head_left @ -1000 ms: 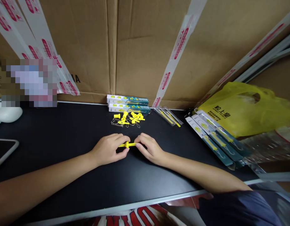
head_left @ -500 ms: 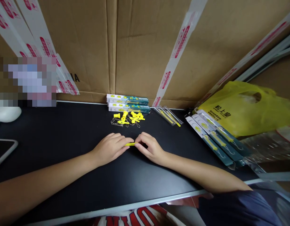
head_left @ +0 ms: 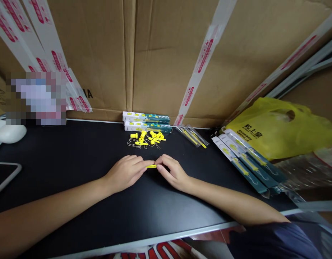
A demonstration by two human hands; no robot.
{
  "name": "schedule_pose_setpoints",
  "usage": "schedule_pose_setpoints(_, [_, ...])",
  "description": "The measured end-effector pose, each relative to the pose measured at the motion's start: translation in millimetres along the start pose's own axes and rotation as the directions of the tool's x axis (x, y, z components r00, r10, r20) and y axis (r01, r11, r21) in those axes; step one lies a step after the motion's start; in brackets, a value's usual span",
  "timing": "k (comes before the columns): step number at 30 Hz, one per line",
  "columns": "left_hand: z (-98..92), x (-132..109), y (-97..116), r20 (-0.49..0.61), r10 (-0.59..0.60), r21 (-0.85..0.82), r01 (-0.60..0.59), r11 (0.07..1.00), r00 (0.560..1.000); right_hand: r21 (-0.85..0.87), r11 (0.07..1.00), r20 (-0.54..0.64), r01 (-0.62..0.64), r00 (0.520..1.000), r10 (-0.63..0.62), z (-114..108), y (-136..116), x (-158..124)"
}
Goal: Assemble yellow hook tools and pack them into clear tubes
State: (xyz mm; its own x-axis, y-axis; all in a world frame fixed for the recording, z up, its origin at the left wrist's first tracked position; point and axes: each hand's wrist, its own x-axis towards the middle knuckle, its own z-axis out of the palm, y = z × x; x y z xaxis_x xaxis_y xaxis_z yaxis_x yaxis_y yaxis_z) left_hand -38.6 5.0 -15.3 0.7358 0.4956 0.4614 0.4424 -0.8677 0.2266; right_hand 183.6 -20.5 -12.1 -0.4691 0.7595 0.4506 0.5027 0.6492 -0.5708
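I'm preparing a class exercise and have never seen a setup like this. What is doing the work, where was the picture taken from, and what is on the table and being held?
There is no machine: a person works with bare hands. The camera is worn on the head, looking forward and down, so the arms reach in from below.

The left hand and right hand meet at a small yellow piece, one at each end; the fingers hide much of it.

Beyond them on the black table lie loose yellow parts with bent wires, two boxes behind those, and clear packets. At the right are more boxes and a yellow bag.
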Motion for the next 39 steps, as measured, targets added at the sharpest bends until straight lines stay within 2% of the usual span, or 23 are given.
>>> schedule_pose_setpoints(4, [0.0, 0, 1, -0.030, -0.004, -0.042, 0.003, 0.999, 1.000, 0.019, 1.000, -0.007, -0.022, 1.000, 0.022, 1, 0, 1])
schedule_pose_setpoints(10, [0.8, -1, 1, -0.059, -0.040, -0.057, 0.037, 0.998, 0.997, 0.021, 0.993, -0.016, -0.118, 0.993, 0.118, 0, 4, 0])
schedule_pose_setpoints(12, [0.7, -2, 1, -0.058, -0.039, -0.056, 0.036, 0.998, 0.998, -0.069, 0.991, 0.004, -0.116, 0.993, 0.117, -3, 8, 2])
schedule_pose_setpoints(14, [0.7, -3, 1, -0.055, -0.040, -0.050, 0.038, 0.998, 0.998, -0.236, 0.967, 0.045, -0.093, 0.993, 0.107, -8, 13, 5])
schedule_pose_setpoints(17, [1.1, -3, 1, -0.044, -0.048, -0.039, 0.046, 0.998, 0.998, -0.501, 0.863, 0.095, -0.063, 0.987, 0.128, -16, 22, 9])
schedule_pose_setpoints(20, [1.5, -3, 1, -0.040, -0.046, -0.042, 0.044, 0.998, 0.998, -0.615, 0.786, 0.100, -0.059, 0.983, 0.153, -20, 27, 11])
schedule_pose_setpoints(32, [1.9, -3, 0, -0.045, -0.050, -0.059, 0.047, 0.997, 0.998, -0.601, 0.798, 0.059, -0.049, 0.993, 0.106, -20, 31, 11])
schedule_pose_setpoints(39, [0.2, -2, 1, -0.036, -0.053, -0.059, 0.050, 0.997, 0.998, -0.617, 0.783, 0.063, -0.087, 0.985, 0.159, -21, 35, 12])
